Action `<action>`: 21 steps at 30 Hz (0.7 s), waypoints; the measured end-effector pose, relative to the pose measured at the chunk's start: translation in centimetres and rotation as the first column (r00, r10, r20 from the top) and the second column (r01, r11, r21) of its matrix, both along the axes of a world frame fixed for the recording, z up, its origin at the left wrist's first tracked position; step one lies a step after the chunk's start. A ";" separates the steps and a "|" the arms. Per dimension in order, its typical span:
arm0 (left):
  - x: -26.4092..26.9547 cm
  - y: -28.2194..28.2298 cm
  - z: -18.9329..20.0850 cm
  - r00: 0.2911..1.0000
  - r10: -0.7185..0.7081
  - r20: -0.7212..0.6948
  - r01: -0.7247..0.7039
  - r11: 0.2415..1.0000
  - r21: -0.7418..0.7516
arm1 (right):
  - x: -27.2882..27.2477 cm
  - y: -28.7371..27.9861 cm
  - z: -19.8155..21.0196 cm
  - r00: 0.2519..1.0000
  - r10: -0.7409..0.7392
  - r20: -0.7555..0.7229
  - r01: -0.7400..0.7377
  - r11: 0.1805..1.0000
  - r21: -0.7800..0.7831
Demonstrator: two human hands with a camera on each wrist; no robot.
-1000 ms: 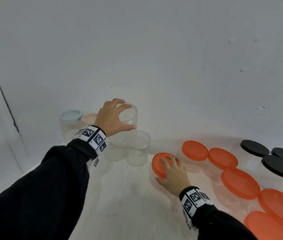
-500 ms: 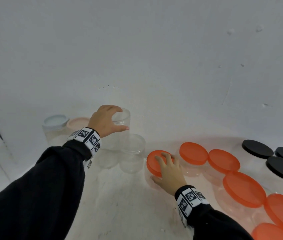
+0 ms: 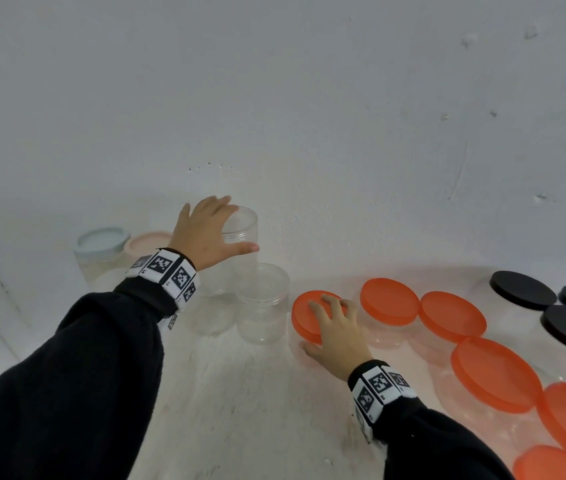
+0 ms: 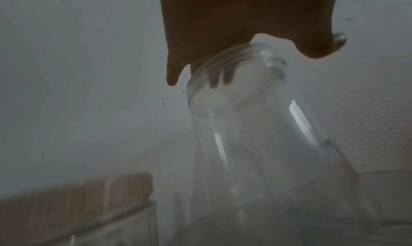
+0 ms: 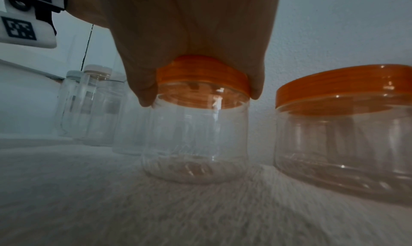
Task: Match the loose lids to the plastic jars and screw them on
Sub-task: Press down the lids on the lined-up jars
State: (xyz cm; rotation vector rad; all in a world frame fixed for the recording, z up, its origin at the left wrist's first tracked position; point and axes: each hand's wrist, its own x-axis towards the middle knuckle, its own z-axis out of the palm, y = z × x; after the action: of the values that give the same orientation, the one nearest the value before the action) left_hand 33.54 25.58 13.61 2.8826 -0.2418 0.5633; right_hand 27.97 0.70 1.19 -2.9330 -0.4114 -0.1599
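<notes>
My left hand (image 3: 213, 230) grips the threaded rim of a tall clear lidless jar (image 3: 240, 251) near the wall; in the left wrist view the jar (image 4: 252, 144) leans and my fingers (image 4: 219, 78) curl over its mouth. A shorter open clear jar (image 3: 264, 306) stands just in front of it. My right hand (image 3: 335, 329) sits on the orange lid (image 3: 305, 315) of a small clear jar; the right wrist view has thumb and fingers (image 5: 144, 91) clasping the lid's edge (image 5: 200, 73) with the jar (image 5: 196, 140) standing on the table.
Several orange-lidded jars (image 3: 453, 315) run to the right, with black-lidded jars (image 3: 522, 289) beyond. A pale blue-lidded jar (image 3: 103, 242) and a pink-lidded jar (image 3: 146, 242) stand at the left by the wall. The white table (image 3: 240, 410) lies bare in front.
My left hand has shifted further over the tall jar's mouth, and the jar now leans. My right hand has stayed on the orange lid. The camera view has drifted left.
</notes>
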 end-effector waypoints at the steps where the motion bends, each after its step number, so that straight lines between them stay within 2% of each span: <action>1: -0.2 -0.2 0.1 0.999 0.009 0.039 -0.010 0.999 0.032 | 0.0 0.0 0.0 1.000 -0.001 -0.001 0.001 1.000 0.002; 3: -1.3 -1.0 0.0 0.976 -0.043 0.216 0.037 0.999 0.030 | -0.1 0.0 0.1 1.000 0.000 -0.007 0.000 1.000 -0.009; 5: -2.7 -2.3 -1.0 0.895 -0.187 0.406 0.201 0.980 0.009 | -0.2 0.0 0.3 1.000 0.006 -0.026 -0.007 1.000 -0.027; 7: -4.1 -3.9 -3.3 0.819 -0.335 0.466 0.356 0.933 0.046 | -0.2 -0.2 0.4 0.998 0.013 -0.054 -0.015 0.999 -0.034; 8: -4.7 -4.6 -4.6 0.803 -0.397 0.445 0.411 0.909 0.069 | -0.2 -0.2 0.4 0.998 0.016 -0.058 -0.018 0.999 -0.036; 10: -5.3 -5.4 -7.5 0.814 -0.458 0.358 0.462 0.883 0.082 | -0.2 -0.2 0.3 0.999 0.022 -0.046 -0.023 0.999 -0.038; 13: -5.0 -5.5 -10.8 0.879 -0.419 0.228 0.418 0.907 0.057 | -0.2 -0.2 0.1 0.999 0.027 -0.032 -0.029 0.999 -0.037; 15: -4.4 -5.6 -11.9 0.911 -0.374 0.173 0.363 0.927 0.092 | 0.0 -0.2 0.0 0.999 0.027 -0.033 -0.027 0.999 -0.025; 17: -4.0 -5.8 -12.6 0.927 -0.338 0.162 0.318 0.938 0.135 | 0.4 -0.3 0.1 0.999 0.025 -0.036 -0.026 1.000 -0.013; 21: -3.5 -5.8 -13.3 0.928 -0.306 0.212 0.294 0.952 0.086 | 1.1 -0.1 -0.1 0.999 0.019 -0.036 -0.019 1.000 -0.005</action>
State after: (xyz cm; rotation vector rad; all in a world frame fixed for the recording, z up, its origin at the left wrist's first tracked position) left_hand 30.07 19.74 0.30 2.7494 -0.7284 0.8293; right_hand 29.12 0.61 1.13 -2.9313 -0.4350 -0.1033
